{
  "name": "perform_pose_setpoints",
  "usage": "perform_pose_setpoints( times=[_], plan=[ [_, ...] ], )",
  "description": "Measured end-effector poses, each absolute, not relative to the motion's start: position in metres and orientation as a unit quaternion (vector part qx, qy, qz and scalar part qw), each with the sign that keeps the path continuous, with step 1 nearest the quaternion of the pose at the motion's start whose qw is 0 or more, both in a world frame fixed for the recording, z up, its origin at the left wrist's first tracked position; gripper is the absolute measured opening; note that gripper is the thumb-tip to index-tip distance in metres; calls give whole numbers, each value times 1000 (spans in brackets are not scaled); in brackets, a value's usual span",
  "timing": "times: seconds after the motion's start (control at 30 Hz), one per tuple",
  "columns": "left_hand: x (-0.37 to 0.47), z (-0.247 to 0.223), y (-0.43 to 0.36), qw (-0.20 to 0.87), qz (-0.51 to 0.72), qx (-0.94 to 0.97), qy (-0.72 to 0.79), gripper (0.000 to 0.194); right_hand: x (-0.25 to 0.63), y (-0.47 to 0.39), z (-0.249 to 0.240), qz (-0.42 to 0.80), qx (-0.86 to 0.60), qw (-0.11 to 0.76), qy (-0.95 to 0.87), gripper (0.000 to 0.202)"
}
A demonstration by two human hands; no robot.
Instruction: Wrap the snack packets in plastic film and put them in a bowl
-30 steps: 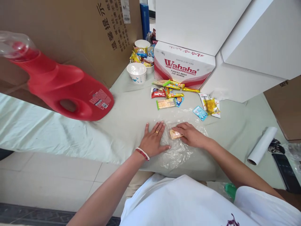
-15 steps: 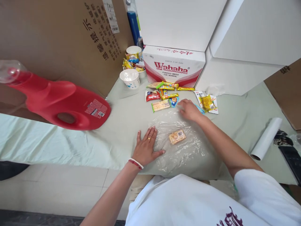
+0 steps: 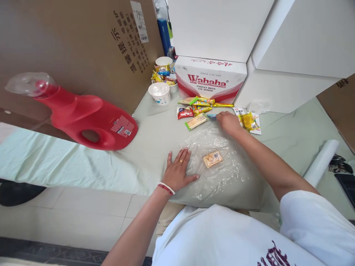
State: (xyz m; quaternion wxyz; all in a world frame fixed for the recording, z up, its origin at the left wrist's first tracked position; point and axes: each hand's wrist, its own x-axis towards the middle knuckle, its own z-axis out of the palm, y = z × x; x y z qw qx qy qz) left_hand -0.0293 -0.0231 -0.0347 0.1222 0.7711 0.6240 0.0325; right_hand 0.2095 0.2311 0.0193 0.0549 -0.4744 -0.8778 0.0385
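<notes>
Fingers spread, my left hand (image 3: pixel 177 172) lies flat on the left edge of a clear plastic sheet (image 3: pixel 222 183). A wrapped biscuit pack (image 3: pixel 213 159) rests on the sheet. My right hand (image 3: pixel 227 122) is closed on a blue packet (image 3: pixel 212 116), mostly hidden by the fingers. Just left of it are a green-ended biscuit pack (image 3: pixel 196 122), a red packet (image 3: pixel 185 113) and several yellow wrapped sticks (image 3: pixel 202 110). To its right, a yellow packet (image 3: pixel 249 120) sits on a white one.
A Wahaha box (image 3: pixel 210 82) stands behind the snacks. Paper bowls (image 3: pixel 160 94), some with snacks, are left of it. A big red bottle (image 3: pixel 94 118) lies at the left. At the right are a white roll (image 3: pixel 321 162) and a dark phone (image 3: pixel 345 186).
My right hand has closed on the blue packet, which has shifted under its fingers. The green-ended pack has tilted slightly. The whole view has shifted a little.
</notes>
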Motion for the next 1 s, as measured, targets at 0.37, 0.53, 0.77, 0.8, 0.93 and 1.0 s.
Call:
perform_pose_setpoints(
  times=[0.37, 0.53, 0.77, 0.8, 0.93, 1.0],
  plan=[
    [-30, -34, -23, 129, 34, 777, 615, 115, 258, 99, 23, 594, -525, 205, -574, 38],
    [-30, -35, -23, 122, 39, 777, 616, 112, 250, 84, 17, 305, -570, 104, -756, 29],
    [-30, -35, -23, 120, 41, 776, 618, 114, 242, 97, 43, 254, -241, -28, -936, 80],
    [-29, -35, -23, 117, 41, 775, 619, 114, 237, 97, 43, 246, -241, -55, -937, 78],
    [-30, -37, -23, 110, 43, 777, 618, 114, 220, 90, 36, 208, -264, -79, -938, 69],
    [-33, -38, -21, 113, 43, 779, 615, 116, 216, 85, 34, 182, -275, -83, -941, 67]
  ],
)
